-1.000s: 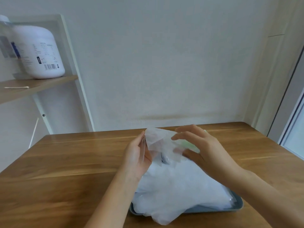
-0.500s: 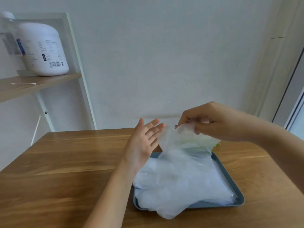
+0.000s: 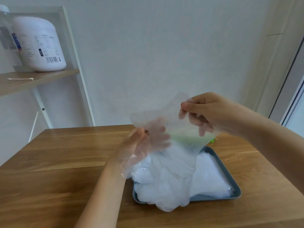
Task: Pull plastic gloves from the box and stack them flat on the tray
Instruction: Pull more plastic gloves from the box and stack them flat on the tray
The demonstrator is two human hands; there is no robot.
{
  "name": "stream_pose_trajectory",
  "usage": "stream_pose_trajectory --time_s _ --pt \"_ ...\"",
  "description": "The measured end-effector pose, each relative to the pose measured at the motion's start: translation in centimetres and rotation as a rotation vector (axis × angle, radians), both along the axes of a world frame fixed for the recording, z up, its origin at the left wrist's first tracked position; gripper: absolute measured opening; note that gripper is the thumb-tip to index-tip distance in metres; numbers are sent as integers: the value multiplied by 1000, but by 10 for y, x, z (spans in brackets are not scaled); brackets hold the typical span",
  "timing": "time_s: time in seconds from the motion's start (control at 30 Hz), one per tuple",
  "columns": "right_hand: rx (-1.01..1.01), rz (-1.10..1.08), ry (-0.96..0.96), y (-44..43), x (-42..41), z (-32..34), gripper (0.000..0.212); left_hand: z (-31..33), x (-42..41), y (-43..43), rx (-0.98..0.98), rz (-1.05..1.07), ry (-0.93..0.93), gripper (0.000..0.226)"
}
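Pile of gloves [image 3: 210, 178] lies on the tray [image 3: 236, 194]. Your right hand [image 3: 213, 112] and left hand [image 3: 139, 145] have fingers closed on one glove [image 3: 164, 112] above the tray; laying it flat remains.

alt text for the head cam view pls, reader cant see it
Two bare hands hold a clear plastic glove up over a grey-blue tray: the right hand pinches its top edge, the left hand grips its left side. The tray sits on a wooden table and holds a loose pile of gloves.
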State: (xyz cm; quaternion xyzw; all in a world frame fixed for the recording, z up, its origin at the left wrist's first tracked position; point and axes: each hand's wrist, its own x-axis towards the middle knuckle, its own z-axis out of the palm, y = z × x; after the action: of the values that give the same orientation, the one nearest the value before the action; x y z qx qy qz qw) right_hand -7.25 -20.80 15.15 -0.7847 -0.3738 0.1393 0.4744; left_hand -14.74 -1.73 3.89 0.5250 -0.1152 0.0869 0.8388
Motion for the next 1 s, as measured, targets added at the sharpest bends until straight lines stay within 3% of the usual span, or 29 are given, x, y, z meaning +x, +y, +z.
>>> stream_pose_trajectory --time_s 0.13,0.23,0.33,0.4,0.47,0.63,0.73,0.8,0.9,1.0 --pt "65 -95 308 -8 1 -23 32 -3 5 12 53 122 148 19" --pt "62 -142 479 -15 2 -42 32 0 6 17 178 159 258 17" --pt "87 -177 550 -18 4 -57 33 3 6 20 317 196 344 36" --pt "79 -217 569 -21 8 -69 33 -3 9 19 344 197 383 29" --pt "41 -241 541 -24 13 -81 33 -6 11 16 391 223 446 15" --pt "-143 -340 350 -38 23 -111 30 -17 24 14 674 408 541 9" --pt "-293 -371 156 -43 27 -129 30 -28 32 16 862 590 580 8" --pt "-371 -391 39 -44 29 -138 29 -34 34 16 1030 819 566 17" --pt "-336 -428 -30 -44 28 -147 30 -32 33 2 1103 1066 264 24" --pt "-309 -460 -71 -42 29 -156 32 -27 32 -28 1162 880 13 15"
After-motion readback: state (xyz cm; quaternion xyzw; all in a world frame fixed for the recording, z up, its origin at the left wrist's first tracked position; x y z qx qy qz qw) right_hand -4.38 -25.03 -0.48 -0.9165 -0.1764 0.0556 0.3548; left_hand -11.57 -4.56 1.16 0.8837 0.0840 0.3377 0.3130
